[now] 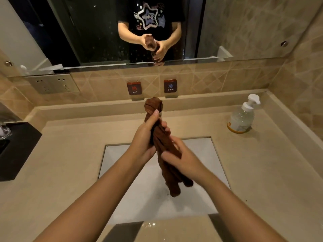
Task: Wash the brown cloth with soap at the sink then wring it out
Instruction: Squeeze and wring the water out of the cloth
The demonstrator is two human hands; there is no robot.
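Note:
The brown cloth (163,142) is twisted into a long rope and held upright over the white sink basin (122,172). My left hand (146,137) grips its upper part, the thumb lying along the twist. My right hand (180,157) grips it lower down, fingers wrapped round the middle. The cloth's bunched top end pokes up above my left hand, and its lower end hangs free over the basin. A clear soap pump bottle (242,117) with a white head stands on the counter at the right.
Hot (134,88) and cold (170,86) signs sit on the tiled wall behind the sink. A black tray (15,151) lies on the counter at the left. A mirror (104,32) above reflects a person holding the cloth. Water wets the counter's front edge (148,226).

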